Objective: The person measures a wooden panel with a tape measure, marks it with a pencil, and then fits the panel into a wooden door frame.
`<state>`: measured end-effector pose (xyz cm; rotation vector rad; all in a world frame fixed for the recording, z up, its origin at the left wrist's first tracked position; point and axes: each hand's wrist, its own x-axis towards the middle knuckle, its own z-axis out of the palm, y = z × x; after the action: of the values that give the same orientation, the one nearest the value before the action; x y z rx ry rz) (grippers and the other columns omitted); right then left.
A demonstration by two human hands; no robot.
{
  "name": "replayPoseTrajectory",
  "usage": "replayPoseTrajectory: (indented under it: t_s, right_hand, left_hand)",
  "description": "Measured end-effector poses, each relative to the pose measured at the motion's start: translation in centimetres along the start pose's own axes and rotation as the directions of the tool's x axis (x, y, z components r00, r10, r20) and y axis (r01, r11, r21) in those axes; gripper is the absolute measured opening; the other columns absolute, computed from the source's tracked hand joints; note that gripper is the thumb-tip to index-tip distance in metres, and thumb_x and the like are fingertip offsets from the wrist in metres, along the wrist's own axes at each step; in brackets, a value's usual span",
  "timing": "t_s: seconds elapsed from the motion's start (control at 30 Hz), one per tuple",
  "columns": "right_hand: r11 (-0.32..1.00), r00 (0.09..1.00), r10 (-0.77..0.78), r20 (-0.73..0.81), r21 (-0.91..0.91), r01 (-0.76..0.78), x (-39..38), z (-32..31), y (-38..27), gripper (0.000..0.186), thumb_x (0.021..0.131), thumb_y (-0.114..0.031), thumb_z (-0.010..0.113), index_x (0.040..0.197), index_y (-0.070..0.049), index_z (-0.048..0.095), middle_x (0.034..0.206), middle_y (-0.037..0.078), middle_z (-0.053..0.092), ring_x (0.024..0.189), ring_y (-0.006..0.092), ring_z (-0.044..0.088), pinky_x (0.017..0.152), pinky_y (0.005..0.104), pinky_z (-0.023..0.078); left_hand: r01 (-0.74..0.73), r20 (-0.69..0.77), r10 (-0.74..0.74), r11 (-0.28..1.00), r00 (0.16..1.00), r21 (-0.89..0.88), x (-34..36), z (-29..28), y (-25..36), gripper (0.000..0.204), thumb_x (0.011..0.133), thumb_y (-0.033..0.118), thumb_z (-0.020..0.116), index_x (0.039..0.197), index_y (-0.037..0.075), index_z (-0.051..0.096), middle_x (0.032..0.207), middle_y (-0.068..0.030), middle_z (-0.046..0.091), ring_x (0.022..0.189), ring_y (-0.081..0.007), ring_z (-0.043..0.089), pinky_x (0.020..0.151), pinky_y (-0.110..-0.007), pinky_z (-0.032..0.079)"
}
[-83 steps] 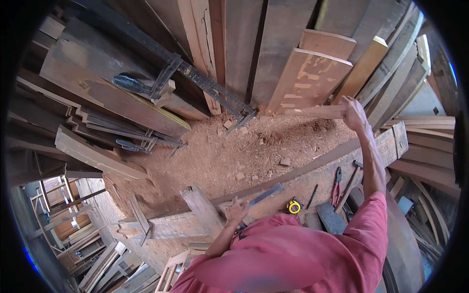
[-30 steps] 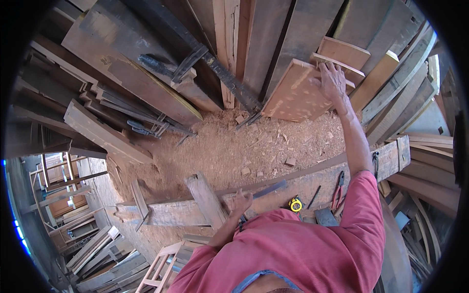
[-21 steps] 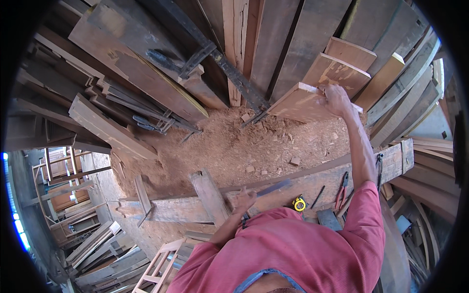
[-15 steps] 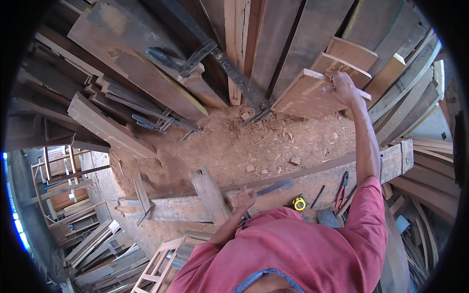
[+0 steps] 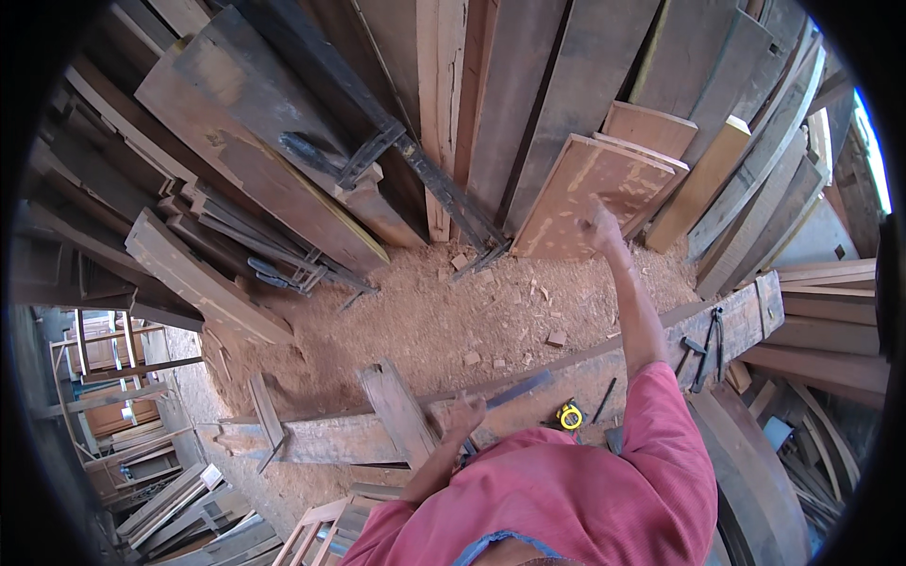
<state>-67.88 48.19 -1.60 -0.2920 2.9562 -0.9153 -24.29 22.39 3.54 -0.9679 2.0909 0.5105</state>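
Observation:
My right hand (image 5: 604, 229) is at the front of a pale reddish board (image 5: 566, 189) with blotched patches, propped among other boards at upper right; its blurred fingers do not show whether they grip anything. My left hand (image 5: 467, 411) is low at centre with curled fingers, at the near end of a flat blue-grey metal strip (image 5: 519, 389); what it holds is unclear. A yellow tape measure (image 5: 569, 414) and a thin black rod (image 5: 605, 400) lie on the long weathered plank (image 5: 764, 309) with a hammer (image 5: 696, 347) and other dark tools.
Dark boards (image 5: 528, 113) stand along the back. Long metal clamps (image 5: 377, 151) lean among boards at left. Wood shavings and small offcuts cover the ground (image 5: 425, 311) beyond the plank. Short cross pieces (image 5: 396, 410) lie on the plank. Lumber piles and frames (image 5: 123, 377) stand at far left.
My right hand has come down from the boards' top edges onto the front board's face. The front board now rests closer against those behind it. My left hand stays beside the metal strip.

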Motion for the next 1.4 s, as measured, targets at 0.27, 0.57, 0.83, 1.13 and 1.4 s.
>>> replayPoseTrajectory:
  t_s: [0.27,0.57,0.83,1.13,1.4]
  right_hand:
    - [0.608,0.948,0.265,0.178,0.732,-0.308,0.7,3.3,-0.7,0.030,0.090,-0.021,0.065,0.109,0.002,0.059,0.099,0.024,0.065,0.091,0.0360,0.063,0.080,0.0406,0.051]
    - [0.944,0.860,-0.320,0.398,0.212,0.253,-22.5,7.0,-11.1,0.020,0.085,-0.023,0.063,0.088,-0.004,0.057,0.089,0.019,0.062,0.086,0.0406,0.062,0.073,0.0463,0.051]
    - [0.980,0.897,-0.086,0.434,0.199,-0.003,-37.4,3.6,-16.4,0.035,0.082,-0.028,0.068,0.105,-0.002,0.067,0.098,0.023,0.069,0.091,0.0396,0.067,0.080,0.0460,0.053]
    - [0.991,0.957,-0.018,0.290,0.135,-0.022,-47.6,4.8,-21.3,0.038,0.084,-0.038,0.066,0.096,-0.003,0.071,0.095,0.025,0.069,0.093,0.0404,0.066,0.080,0.0470,0.052]
    - [0.956,0.857,-0.188,0.480,0.288,0.049,-57.1,6.0,-32.4,0.035,0.089,-0.034,0.062,0.103,-0.002,0.069,0.090,0.015,0.072,0.085,0.0259,0.068,0.077,0.0400,0.053]
  left_hand:
    - [0.007,-0.011,-0.007,1.000,1.000,-0.003,-0.2,0.4,-0.8,0.076,0.081,0.059,0.055,0.142,0.014,0.047,0.123,-0.0288,0.062,0.120,-0.0466,0.056,0.103,-0.054,0.041]
    - [-0.123,-0.099,0.118,0.991,0.988,-0.047,-1.5,1.3,-3.7,0.078,0.083,0.059,0.054,0.143,0.010,0.046,0.128,-0.0267,0.060,0.124,-0.0456,0.054,0.107,-0.050,0.039]
    - [-0.487,-0.149,0.472,0.869,0.869,-0.084,-0.7,2.2,-9.4,0.065,0.087,0.049,0.057,0.138,0.010,0.052,0.123,-0.0254,0.064,0.114,-0.0432,0.061,0.100,-0.048,0.046]
    - [-0.653,-0.097,0.696,0.604,0.711,-0.458,-7.4,-0.2,-20.9,0.054,0.091,0.029,0.064,0.135,0.000,0.053,0.123,-0.0197,0.065,0.111,-0.0273,0.065,0.093,-0.036,0.051]
    - [-0.739,-0.126,0.761,0.554,0.636,-0.384,-5.0,1.3,-33.3,0.055,0.091,0.027,0.064,0.137,-0.001,0.051,0.111,-0.0151,0.068,0.105,-0.0242,0.065,0.092,-0.033,0.051]
